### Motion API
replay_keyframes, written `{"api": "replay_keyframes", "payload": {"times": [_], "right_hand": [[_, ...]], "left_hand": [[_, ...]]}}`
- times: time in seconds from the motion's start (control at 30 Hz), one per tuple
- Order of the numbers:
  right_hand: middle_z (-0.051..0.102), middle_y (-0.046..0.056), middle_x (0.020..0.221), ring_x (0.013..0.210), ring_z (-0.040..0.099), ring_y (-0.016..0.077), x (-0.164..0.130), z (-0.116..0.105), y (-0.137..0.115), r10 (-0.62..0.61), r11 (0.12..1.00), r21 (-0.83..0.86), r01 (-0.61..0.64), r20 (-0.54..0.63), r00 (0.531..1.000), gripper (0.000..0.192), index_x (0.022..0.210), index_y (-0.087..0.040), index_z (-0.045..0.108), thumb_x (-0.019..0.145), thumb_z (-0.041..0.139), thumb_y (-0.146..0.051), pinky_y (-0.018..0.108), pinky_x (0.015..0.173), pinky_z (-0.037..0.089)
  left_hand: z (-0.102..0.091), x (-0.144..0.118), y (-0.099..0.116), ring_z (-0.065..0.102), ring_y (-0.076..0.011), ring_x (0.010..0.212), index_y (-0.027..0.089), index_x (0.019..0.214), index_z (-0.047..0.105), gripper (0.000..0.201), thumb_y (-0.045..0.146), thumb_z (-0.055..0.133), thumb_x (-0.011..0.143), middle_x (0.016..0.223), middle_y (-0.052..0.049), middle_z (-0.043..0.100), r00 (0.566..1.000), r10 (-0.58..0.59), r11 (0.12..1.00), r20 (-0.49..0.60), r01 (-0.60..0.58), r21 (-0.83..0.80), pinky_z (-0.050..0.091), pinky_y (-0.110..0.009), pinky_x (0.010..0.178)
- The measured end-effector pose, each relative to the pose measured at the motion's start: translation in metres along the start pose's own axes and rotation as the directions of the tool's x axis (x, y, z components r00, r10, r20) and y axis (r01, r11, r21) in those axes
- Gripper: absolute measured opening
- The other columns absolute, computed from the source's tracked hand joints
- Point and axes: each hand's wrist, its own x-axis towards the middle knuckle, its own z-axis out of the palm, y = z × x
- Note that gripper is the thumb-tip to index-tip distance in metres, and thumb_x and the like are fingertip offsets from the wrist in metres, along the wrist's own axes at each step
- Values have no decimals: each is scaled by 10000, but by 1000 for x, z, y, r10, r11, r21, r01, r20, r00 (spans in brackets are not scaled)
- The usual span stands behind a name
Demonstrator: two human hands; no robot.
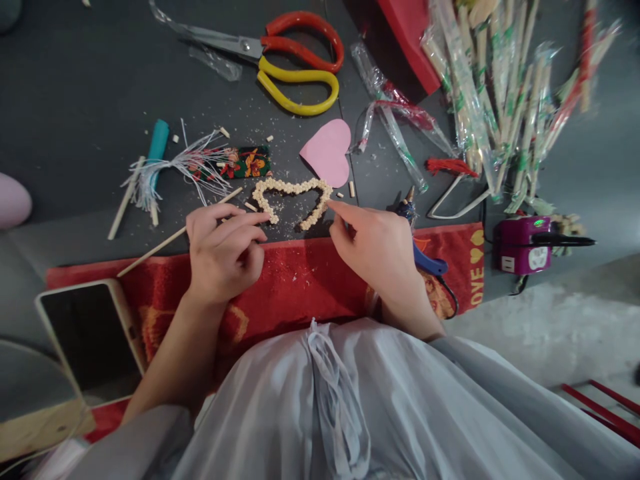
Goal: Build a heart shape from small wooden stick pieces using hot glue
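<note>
On the dark table lies an open, heart-like outline made of small cream-coloured pieces [293, 188], with a gap at its lower side. My left hand [223, 250] has its index finger stretched to the outline's left end, the other fingers loosely bent. From the right, my right hand [380, 247] touches the outline's right side with its extended index fingertip, the remaining fingers curled. Neither hand shows anything held. Just above the outline is a pink paper heart [329, 152]. Short cut stick pieces [351, 189] and crumbs are scattered around.
Scissors [300, 63] with red and yellow handles lie farther back. Plastic-wrapped sticks [480, 93] fill the right back. A blue-handled tool [430, 262] is partly behind my right hand. A red towel [300, 280], phone [93, 343] and purple box [523, 247] are near the front.
</note>
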Motion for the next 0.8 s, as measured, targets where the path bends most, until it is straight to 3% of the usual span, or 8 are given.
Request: {"api": "replay_keyframes", "payload": {"times": [0.27, 0.5, 0.8], "right_hand": [[794, 47, 880, 727, 694, 189, -1, 0, 0, -19, 1000, -6, 19, 9, 1000, 411, 1174, -240, 766, 898, 462, -211, 276, 614, 418], [794, 44, 907, 755, 702, 194, -2, -2, -1, -27, 1000, 1, 27, 44, 999, 410, 1173, -256, 764, 907, 454, -221, 274, 642, 422], [794, 41, 907, 753, 698, 192, -1, -3, -2, -15, 1000, -6, 15, 85, 996, 417, 1186, -257, 759, 904, 453, -224, 277, 637, 413]], "left_hand": [[0, 0, 0, 692, -205, 915, 234, 755, 649, 155, 115, 557, 794, 984, 72, 789, 1000, 28, 999, -11, -28, 46, 519, -525, 842], [-1, 2, 4, 688, -221, 942, 251, 727, 630, 150, 121, 560, 753, 994, 62, 798, 999, -47, 996, 23, 45, 80, 475, -468, 913], [-2, 1, 5, 685, -212, 937, 240, 757, 633, 178, 92, 537, 778, 1027, 67, 792, 998, -39, 998, 43, 37, 52, 477, -499, 917]]}}
